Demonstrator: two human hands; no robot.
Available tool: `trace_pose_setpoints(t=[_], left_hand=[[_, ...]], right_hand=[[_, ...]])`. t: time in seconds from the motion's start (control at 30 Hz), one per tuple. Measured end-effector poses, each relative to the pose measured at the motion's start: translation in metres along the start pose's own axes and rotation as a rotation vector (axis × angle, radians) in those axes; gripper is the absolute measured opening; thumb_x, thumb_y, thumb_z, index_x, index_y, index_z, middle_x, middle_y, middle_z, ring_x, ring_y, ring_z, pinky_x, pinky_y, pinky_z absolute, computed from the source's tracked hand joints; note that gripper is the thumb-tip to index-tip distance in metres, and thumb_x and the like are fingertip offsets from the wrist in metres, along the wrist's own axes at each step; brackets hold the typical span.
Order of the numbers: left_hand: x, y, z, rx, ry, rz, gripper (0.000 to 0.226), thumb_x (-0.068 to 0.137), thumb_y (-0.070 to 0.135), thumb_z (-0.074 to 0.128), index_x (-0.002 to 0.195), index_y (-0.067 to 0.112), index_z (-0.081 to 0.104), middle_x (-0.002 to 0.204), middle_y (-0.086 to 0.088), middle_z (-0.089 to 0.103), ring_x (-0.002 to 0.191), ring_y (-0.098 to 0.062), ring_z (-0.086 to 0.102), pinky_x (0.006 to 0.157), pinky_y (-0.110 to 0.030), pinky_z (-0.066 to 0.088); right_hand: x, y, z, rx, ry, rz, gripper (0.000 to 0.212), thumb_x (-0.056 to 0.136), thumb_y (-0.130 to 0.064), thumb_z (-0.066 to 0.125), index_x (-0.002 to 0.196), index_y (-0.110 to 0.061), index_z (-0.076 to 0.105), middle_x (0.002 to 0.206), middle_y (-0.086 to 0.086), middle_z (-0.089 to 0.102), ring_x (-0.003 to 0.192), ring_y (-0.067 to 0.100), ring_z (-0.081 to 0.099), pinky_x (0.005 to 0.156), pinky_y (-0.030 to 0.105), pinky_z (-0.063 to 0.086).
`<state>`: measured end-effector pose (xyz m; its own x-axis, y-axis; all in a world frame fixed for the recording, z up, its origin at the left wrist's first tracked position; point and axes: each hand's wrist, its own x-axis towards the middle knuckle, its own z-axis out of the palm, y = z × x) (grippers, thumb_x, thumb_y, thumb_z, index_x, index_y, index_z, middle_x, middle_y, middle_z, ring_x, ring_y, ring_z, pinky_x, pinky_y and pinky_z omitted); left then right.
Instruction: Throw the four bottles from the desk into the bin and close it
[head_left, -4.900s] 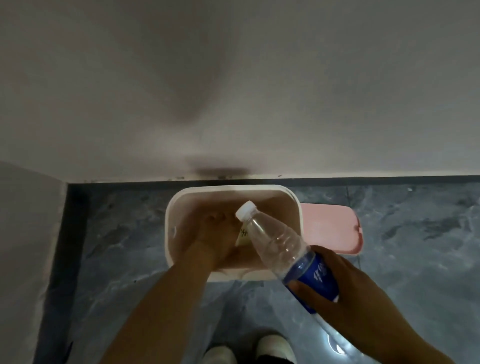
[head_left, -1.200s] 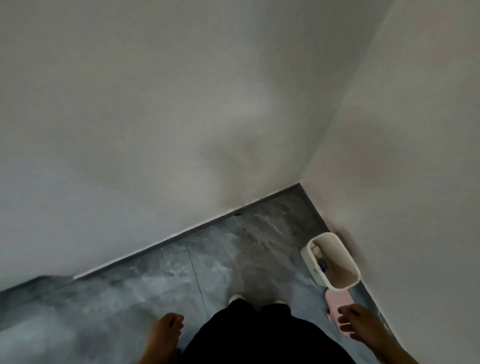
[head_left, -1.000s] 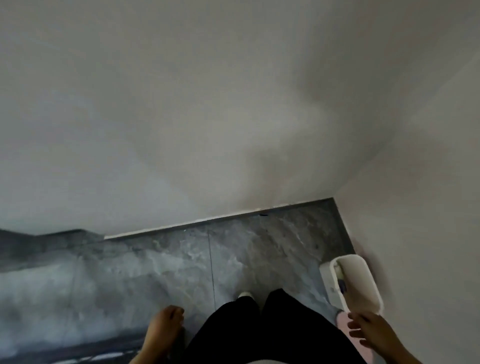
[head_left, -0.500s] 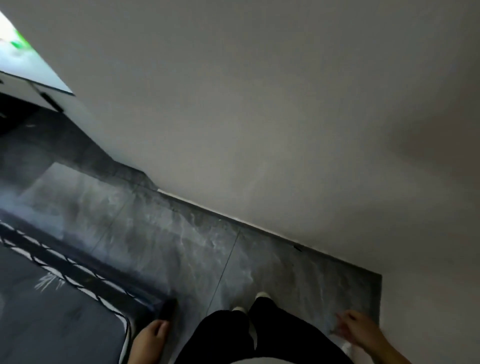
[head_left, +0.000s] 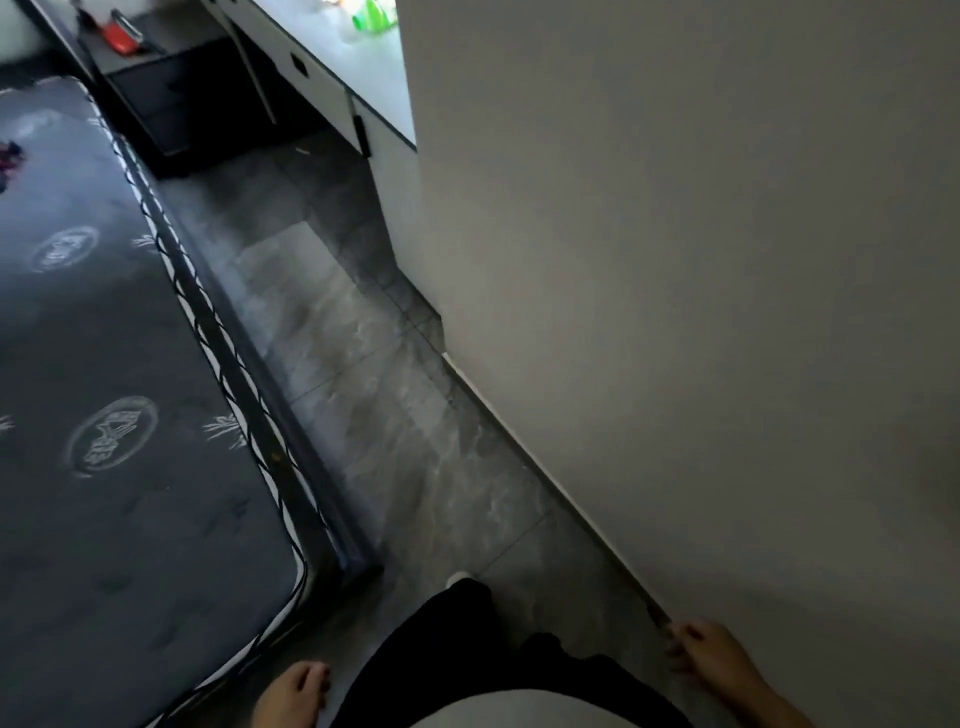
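Observation:
The bin is out of view. A white desk stands far ahead at the top, past a wall corner. On it a green bottle shows, partly cut off by the frame edge and the wall. My left hand hangs low at the bottom, fingers loosely curled, holding nothing. My right hand hangs at the bottom right near the wall, fingers apart and empty.
A dark mattress with white trim fills the left side. A grey tiled floor strip runs between it and the white wall on the right. A dark cabinet with a red object on top stands at the far left.
The view has swung left, away from the bin corner, and now looks along the floor strip toward the desk. Both hands stay low and empty at my sides.

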<state>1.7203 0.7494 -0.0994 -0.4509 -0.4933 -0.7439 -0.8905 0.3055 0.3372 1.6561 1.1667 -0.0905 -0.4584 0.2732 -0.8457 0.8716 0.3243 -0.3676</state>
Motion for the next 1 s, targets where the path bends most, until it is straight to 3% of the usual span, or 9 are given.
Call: trace_pose_setpoints(t=[0.13,0.2,0.33,0.4,0.47,0.53,0.6,0.83,1.0], left_hand=[[0.019,0.025,-0.022,-0.018,0.027,0.020,0.017,0.090,0.007,0.052,0.077,0.004,0.063,0.087,-0.021,0.067,0.076,-0.025,0.059,0.081,-0.034,0.044],[0.032,0.040,-0.030,-0.009,0.027,0.041,0.018,0.090,0.007,0.052,0.081,0.002,0.066,0.092,-0.022,0.069,0.078,-0.023,0.059,0.080,-0.032,0.043],[0.059,0.072,-0.046,-0.085,0.035,0.043,0.020,0.091,0.007,0.051,0.084,0.000,0.069,0.087,-0.020,0.069,0.076,-0.024,0.060,0.071,-0.031,0.039],[0.077,0.089,-0.051,-0.134,0.036,0.025,0.020,0.091,0.008,0.051,0.079,0.007,0.066,0.081,-0.016,0.067,0.071,-0.025,0.060,0.068,-0.031,0.040],[0.095,0.105,-0.055,-0.205,0.047,-0.014,0.020,0.091,0.009,0.051,0.078,0.006,0.066,0.076,-0.016,0.066,0.064,-0.024,0.058,0.067,-0.033,0.041],[0.110,0.119,-0.061,-0.266,0.068,-0.052,0.020,0.091,0.009,0.051,0.079,0.006,0.065,0.076,-0.015,0.066,0.062,-0.024,0.058,0.068,-0.034,0.043],[0.122,0.128,-0.066,-0.285,0.084,-0.083,0.020,0.092,0.011,0.050,0.078,0.010,0.064,0.077,-0.012,0.068,0.066,-0.022,0.060,0.071,-0.035,0.046],[0.146,0.145,-0.084,-0.408,0.144,-0.207,0.022,0.091,0.010,0.050,0.079,0.004,0.067,0.080,-0.016,0.067,0.068,-0.026,0.059,0.070,-0.031,0.044],[0.180,0.153,-0.105,-0.407,0.213,-0.289,0.033,0.090,0.010,0.051,0.058,0.015,0.061,0.065,-0.010,0.063,0.060,-0.024,0.056,0.060,-0.030,0.041]], right_hand=[[0.009,-0.038,0.007,-0.144,-0.009,0.010,0.024,0.094,-0.001,0.044,0.076,0.001,0.059,0.062,0.010,0.055,0.054,0.019,0.048,0.048,0.025,0.043],[0.016,-0.055,0.009,-0.198,-0.022,0.008,0.023,0.094,-0.001,0.046,0.086,0.009,0.064,0.072,0.016,0.061,0.058,0.021,0.051,0.051,0.020,0.046],[0.031,-0.096,0.012,-0.290,0.020,-0.007,0.023,0.090,0.001,0.051,0.097,0.018,0.065,0.107,0.034,0.064,0.097,0.037,0.061,0.090,0.039,0.044],[0.042,-0.124,0.018,-0.338,-0.002,-0.021,0.025,0.092,0.000,0.048,0.100,0.017,0.064,0.116,0.033,0.061,0.111,0.038,0.057,0.097,0.038,0.040],[0.065,-0.155,0.021,-0.382,-0.035,-0.045,0.027,0.093,-0.001,0.046,0.103,0.017,0.063,0.111,0.031,0.063,0.107,0.038,0.059,0.094,0.037,0.041],[0.083,-0.192,0.024,-0.324,-0.058,-0.031,0.025,0.093,0.000,0.046,0.093,0.016,0.066,0.081,0.024,0.067,0.076,0.032,0.061,0.073,0.037,0.044],[0.100,-0.230,0.033,-0.305,-0.062,-0.043,0.023,0.093,0.000,0.045,0.081,0.007,0.064,0.066,0.015,0.061,0.059,0.024,0.054,0.058,0.029,0.037],[0.130,-0.370,0.083,-0.400,-0.119,-0.236,0.023,0.094,0.000,0.041,0.084,0.000,0.061,0.070,0.014,0.058,0.055,0.018,0.048,0.051,0.022,0.030],[0.138,-0.444,0.123,-0.454,-0.157,-0.255,0.032,0.095,0.001,0.038,0.068,-0.009,0.052,0.063,0.007,0.052,0.055,0.018,0.046,0.052,0.023,0.028]])
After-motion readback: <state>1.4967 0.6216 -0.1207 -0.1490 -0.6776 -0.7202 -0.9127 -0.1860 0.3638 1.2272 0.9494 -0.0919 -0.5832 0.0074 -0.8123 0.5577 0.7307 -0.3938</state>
